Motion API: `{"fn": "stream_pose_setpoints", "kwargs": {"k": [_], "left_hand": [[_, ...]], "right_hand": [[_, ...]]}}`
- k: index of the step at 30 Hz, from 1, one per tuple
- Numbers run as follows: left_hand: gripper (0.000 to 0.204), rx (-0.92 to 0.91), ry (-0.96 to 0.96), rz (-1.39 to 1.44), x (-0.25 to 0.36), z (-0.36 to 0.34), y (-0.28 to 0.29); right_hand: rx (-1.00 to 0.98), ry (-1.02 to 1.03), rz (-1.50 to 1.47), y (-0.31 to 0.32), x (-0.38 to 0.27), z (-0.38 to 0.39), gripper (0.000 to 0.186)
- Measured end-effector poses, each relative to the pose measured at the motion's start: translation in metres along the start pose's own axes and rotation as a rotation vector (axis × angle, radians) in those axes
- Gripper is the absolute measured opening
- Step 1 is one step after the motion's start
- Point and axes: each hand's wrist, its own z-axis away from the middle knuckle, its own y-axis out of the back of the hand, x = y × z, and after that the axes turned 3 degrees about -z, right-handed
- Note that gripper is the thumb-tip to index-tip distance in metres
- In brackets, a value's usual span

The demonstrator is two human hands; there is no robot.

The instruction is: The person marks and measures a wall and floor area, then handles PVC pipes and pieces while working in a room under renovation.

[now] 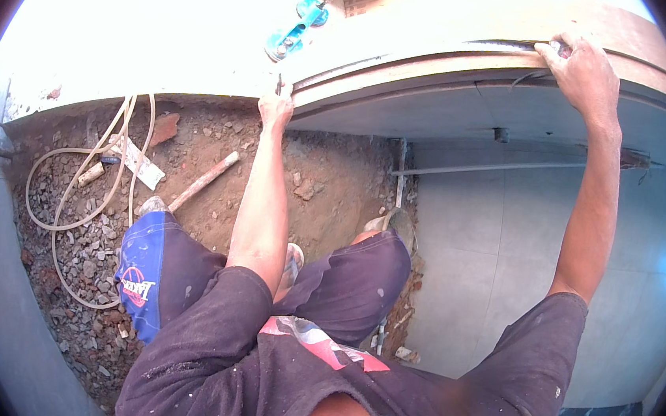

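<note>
My left hand (276, 109) is closed at the left end of a long wooden-coloured ledge (409, 66), with a small dark, thin thing sticking up from its fingers. Far to the right, my right hand (588, 76) has its fingers bent over the same ledge, pinching at a small object that its own fingers mostly hide. Between the hands runs a thin silvery strip (494, 46) along the ledge; its kind is unclear. Just beyond my left hand, a blue suction-cup lifter (299, 29) rests on the bright surface.
A pale hose (54, 227) lies coiled over rubble (89, 274) at the left. A light rod (205, 181) and a broken reddish piece (165, 128) lie on the dirt. Grey tiles (464, 243) cover the right side, crossed by a thin pale bar (503, 168).
</note>
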Motion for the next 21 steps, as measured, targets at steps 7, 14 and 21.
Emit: {"fn": "stream_pose_setpoints", "kwargs": {"k": [7,14,21], "left_hand": [[0.043,0.029,0.031,0.063,0.002,0.003,0.001],[0.021,0.223,-0.259,0.172,0.031,0.042,-0.014],[0.015,0.022,-0.182,0.418,0.133,0.095,-0.031]], "right_hand": [[-0.026,0.014,-0.055,0.000,0.004,0.001,0.045],[-0.037,-0.008,-0.035,-0.004,0.002,-0.002,0.045],[-0.022,-0.005,-0.036,-0.003,0.003,0.001,0.045]]}}
